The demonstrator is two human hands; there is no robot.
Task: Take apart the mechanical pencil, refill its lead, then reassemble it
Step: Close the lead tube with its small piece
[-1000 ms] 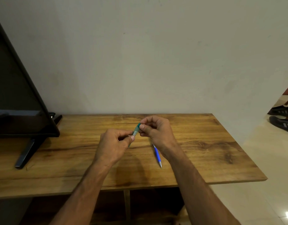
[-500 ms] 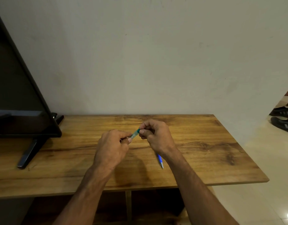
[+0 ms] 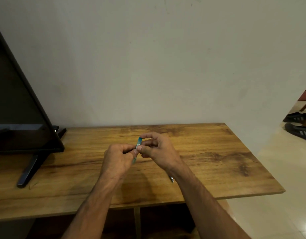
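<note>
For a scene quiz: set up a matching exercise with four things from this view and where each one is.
Things:
1. teal lead case
2. pencil tip
3. television
4. sandals

Places:
A. on the floor, far right
B. standing at the table's left end
C. pinched between the left hand and right hand
D. lying on the table, mostly hidden under the right forearm

Pairs: 1-C, 2-D, 3-B, 4-A

1. Right forearm (image 3: 192,183) is covering the mechanical pencil (image 3: 171,179); only its metal tip is showing
2. Fingers are hiding much of the teal lead case (image 3: 138,145); its label is blurring
3. Monitor (image 3: 19,109) is running off the left edge
</note>
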